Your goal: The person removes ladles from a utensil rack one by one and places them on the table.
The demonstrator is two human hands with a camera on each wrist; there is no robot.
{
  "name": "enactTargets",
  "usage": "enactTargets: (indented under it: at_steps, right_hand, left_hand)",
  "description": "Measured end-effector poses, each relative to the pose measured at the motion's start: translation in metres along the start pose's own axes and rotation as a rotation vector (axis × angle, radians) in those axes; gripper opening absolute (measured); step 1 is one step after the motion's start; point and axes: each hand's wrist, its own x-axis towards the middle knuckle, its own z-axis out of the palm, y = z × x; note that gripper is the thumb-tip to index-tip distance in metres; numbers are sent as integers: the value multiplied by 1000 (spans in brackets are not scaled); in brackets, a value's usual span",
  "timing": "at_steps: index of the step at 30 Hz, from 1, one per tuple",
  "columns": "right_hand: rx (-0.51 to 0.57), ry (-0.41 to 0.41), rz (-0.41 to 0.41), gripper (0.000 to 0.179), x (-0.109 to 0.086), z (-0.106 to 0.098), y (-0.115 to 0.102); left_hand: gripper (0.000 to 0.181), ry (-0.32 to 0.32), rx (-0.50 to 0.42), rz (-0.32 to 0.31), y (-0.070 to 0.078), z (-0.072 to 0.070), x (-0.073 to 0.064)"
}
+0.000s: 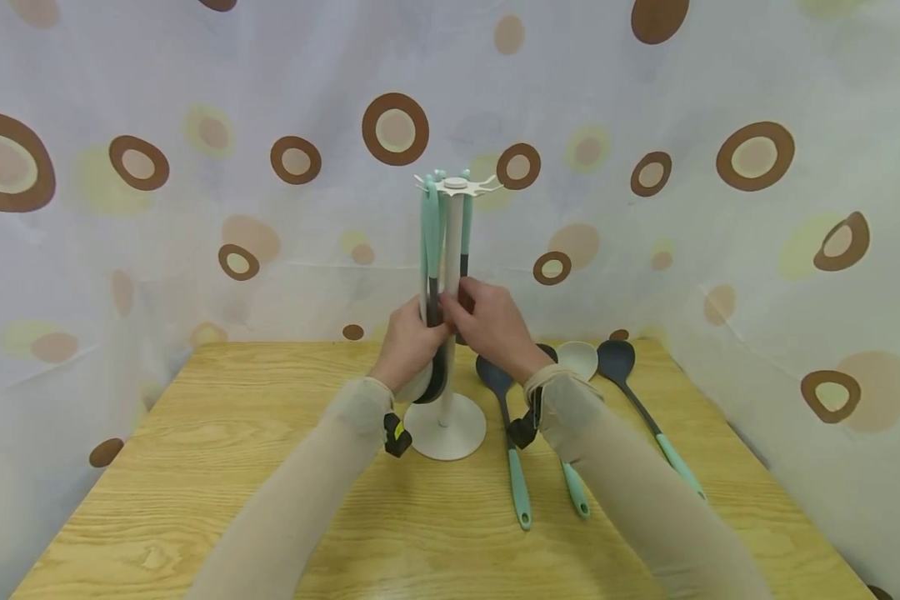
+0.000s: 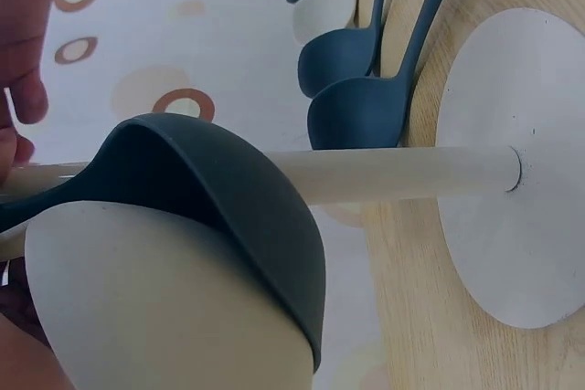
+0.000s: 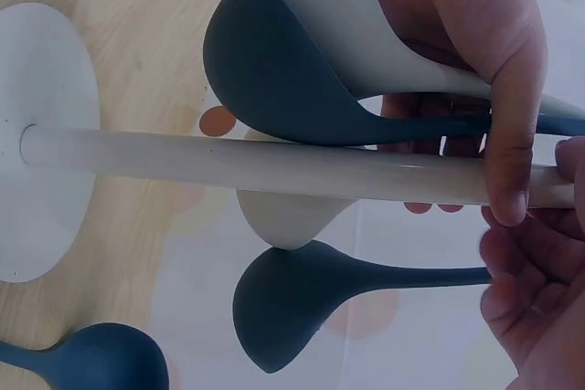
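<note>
A white utensil stand [image 1: 461, 440] with a round base and a ring of top hooks has several mint-handled utensils hanging from it. My left hand [image 1: 411, 342] grips its pole together with a dark ladle [image 3: 274, 61] and a white ladle-like utensil [image 3: 320, 6]; the left thumb crosses the dark shaft and the pole. On the far side of the pole, my right hand [image 1: 495, 321] curls its fingers around the shaft of another dark ladle [image 3: 283, 308]. A second pale bowl [image 3: 288, 216] shows behind the pole. Both hands sit close together around mid-height.
To the right on the wooden table [image 1: 307, 475] lie more utensils: a dark ladle [image 1: 495, 377], a white ladle [image 1: 577, 358] and another dark one [image 1: 617, 360]. My right forearm passes above them. A patterned curtain [image 1: 307, 67] stands behind the table.
</note>
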Motion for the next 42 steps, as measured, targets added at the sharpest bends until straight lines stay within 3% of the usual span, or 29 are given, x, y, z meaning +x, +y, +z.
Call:
enactTargets:
  at_steps: [12,16,24,28,42]
  right_hand:
    - [-70,-142,56,20,-1,-2,-7]
    - [-82,-161,100,21,-4,-5,-11]
    - [-152,-241,188,20,-4,-10,-17]
    - [-157,-242,201,21,-6,-5,-15]
    - [-177,-264,233,22,-8,8,-15]
  left_hand:
    - [36,7,-9,-2,-4,-2,-7]
    - [32,-14,-7,41,-9,-4,-15]
    - [18,38,10,149,-8,-17,-25]
    - [16,41,26,181,-8,-22,-27]
    - [17,58,79,161,-7,-33,-31]
